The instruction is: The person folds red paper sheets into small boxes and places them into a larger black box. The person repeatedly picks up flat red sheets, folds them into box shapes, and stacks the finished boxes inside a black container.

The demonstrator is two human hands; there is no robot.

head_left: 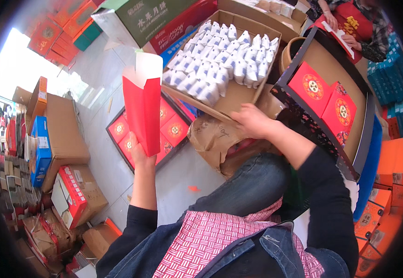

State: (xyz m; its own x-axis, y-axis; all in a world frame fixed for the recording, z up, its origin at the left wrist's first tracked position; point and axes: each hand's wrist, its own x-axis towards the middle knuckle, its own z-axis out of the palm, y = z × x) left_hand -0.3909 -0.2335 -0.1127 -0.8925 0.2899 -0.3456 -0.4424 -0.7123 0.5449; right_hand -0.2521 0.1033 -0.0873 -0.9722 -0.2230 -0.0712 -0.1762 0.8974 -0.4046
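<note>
My left hand is closed round the lower end of a tall red paper box. Its top gapes, showing a white inside and a raised flap. My right hand has its fingers curled over the near edge of a cardboard carton. Rows of small white wrapped packets stand in that carton, with bare cardboard at its near right. Beneath the red box, a dark-rimmed tray on the floor holds several red boxes with round gold patterns.
Right of the carton is a larger dark-edged tray with red patterned boxes. A brown paper bag lies by my knee. Cardboard boxes line the left, orange boxes the right. Another person's hands hold a red-and-white piece.
</note>
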